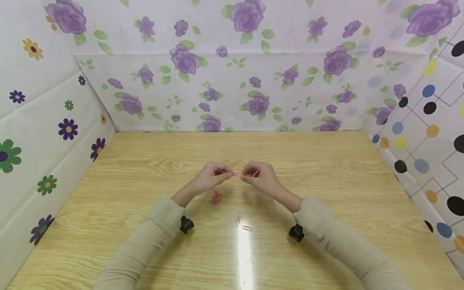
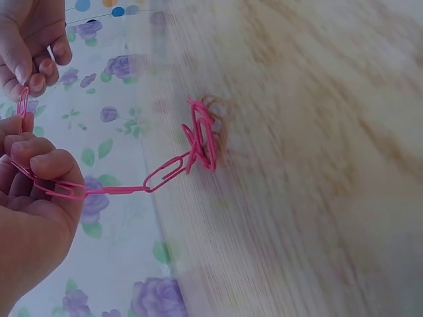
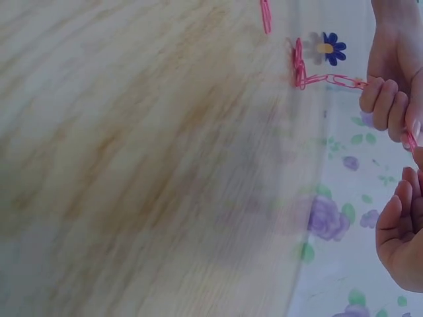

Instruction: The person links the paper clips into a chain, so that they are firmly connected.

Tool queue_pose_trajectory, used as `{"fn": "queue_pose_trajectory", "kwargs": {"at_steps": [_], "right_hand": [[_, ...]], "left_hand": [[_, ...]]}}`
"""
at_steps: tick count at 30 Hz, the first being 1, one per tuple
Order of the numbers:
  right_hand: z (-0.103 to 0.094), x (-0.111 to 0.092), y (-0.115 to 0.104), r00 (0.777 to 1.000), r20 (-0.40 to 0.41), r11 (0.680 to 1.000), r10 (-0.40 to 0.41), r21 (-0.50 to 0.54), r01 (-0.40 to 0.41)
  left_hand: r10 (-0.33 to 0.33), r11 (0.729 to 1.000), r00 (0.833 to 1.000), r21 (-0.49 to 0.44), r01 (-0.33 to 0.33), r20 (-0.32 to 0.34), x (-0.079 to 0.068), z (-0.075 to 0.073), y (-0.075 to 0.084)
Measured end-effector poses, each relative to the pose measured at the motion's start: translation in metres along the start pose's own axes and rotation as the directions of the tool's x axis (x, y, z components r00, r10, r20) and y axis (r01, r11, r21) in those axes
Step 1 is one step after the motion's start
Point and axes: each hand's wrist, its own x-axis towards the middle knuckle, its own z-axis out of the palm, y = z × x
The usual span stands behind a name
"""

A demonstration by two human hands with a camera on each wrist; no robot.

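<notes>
Both hands meet over the middle of the table. My left hand grips a chain of pink paper clips; the chain runs through its curled fingers and hangs down to a small heap of linked clips on the tabletop. Between the two hands, a pink paper clip stretches from the left fingertips to the right ones. My right hand pinches the far end of that clip between thumb and forefinger. In the left wrist view, the right hand shows above the left one.
Two loose pink paper clips, one upright and one lying sideways, rest on the wooden table nearer the body. Flowered cloth stands behind the table's back edge, with patterned cloth at both sides.
</notes>
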Motion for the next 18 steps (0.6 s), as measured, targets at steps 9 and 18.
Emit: {"fn": "queue_pose_trajectory", "kwargs": {"at_steps": [9, 18], "right_hand": [[-0.005, -0.014, 0.011, 0.986, 0.163, 0.999, 0.033, -0.045, -0.026], [0.0, -0.027, 0.022, 0.933, 0.36, 0.998, 0.004, -0.061, 0.019]], "left_hand": [[-0.034, 0.998, 0.999, -0.055, 0.034, -0.001, -0.003, -0.004, 0.002], [-0.048, 0.999, 0.999, -0.019, 0.047, -0.021, -0.002, -0.005, 0.0]]}}
